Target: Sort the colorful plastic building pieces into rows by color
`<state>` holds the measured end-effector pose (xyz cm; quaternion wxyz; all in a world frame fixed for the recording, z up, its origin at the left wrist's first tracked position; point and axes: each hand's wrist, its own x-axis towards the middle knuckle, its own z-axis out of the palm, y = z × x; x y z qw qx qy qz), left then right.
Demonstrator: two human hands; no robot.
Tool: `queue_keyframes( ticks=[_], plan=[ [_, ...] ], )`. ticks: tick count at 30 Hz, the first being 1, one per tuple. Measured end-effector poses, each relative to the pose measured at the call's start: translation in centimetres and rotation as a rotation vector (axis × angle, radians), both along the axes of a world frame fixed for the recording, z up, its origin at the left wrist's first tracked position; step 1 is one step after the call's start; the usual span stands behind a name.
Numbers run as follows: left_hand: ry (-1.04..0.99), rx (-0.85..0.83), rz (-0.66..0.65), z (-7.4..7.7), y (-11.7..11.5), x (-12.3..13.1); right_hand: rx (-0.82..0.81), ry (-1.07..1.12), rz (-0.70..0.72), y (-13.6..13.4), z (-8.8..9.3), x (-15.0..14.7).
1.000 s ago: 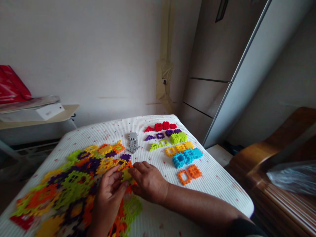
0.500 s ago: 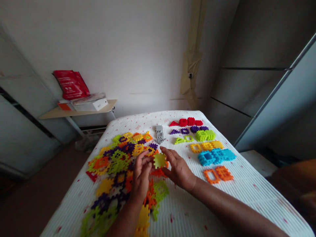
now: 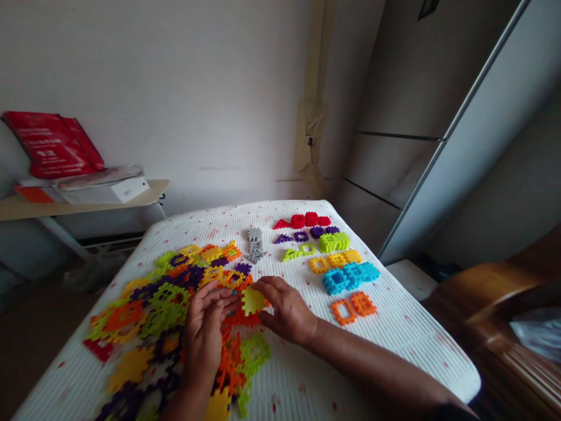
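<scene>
the right hand [image 3: 284, 310] pinches a yellow-green, notched square plastic piece [image 3: 253, 302] at the right edge of a multicoloured heap of interlocking plastic pieces [image 3: 164, 295]; the left hand [image 3: 205, 327], half open, is just beside it, its grip unclear.

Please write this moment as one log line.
right hand: holds yellow-green toothed square plastic piece | left hand: near it, contact unclear | left side: multicoloured pile of plastic pieces | right side: plastic pieces grouped by colour

Yellow-green piece [image 3: 253, 302]: right edge hidden behind right hand [image 3: 287, 310]. Mixed pile [image 3: 165, 293]: partly hidden behind left hand [image 3: 205, 324], cut at bottom edge. Red bag [image 3: 48, 140]: lettering illegible. Wooden furniture [image 3: 504, 310]: blurred.
</scene>
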<state>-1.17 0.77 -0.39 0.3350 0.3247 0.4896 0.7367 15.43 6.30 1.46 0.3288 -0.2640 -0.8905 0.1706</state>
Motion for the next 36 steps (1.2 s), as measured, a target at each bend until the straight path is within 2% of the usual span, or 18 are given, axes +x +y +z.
queue_keyframes(
  ticks=[7, 18, 22, 29, 33, 36],
  plan=[
    [0.020, -0.019, -0.008, -0.3, 0.1, -0.1, -0.032, 0.071, 0.000, 0.4, 0.1, 0.7],
    [0.047, -0.013, -0.017, -0.2, -0.1, -0.1, -0.010, 0.287, -0.118, 1.1, -0.8, 0.9],
    [0.052, -0.007, -0.017, -0.3, -0.1, -0.1, -0.107, 0.318, -0.123, 1.0, -1.1, 0.8],
    [0.072, 0.022, 0.024, 0.1, -0.3, 0.0, -0.319, 0.337, -0.178, 1.8, -3.7, 0.3],
    [0.058, 0.046, 0.076, 0.6, -0.3, -0.2, -0.348, 0.280, -0.263, 2.4, -5.3, -0.1],
    [0.060, 0.092, 0.105, 1.4, -0.4, -0.5, -0.336, 0.255, -0.292, 2.7, -5.4, -0.4]
  ],
)
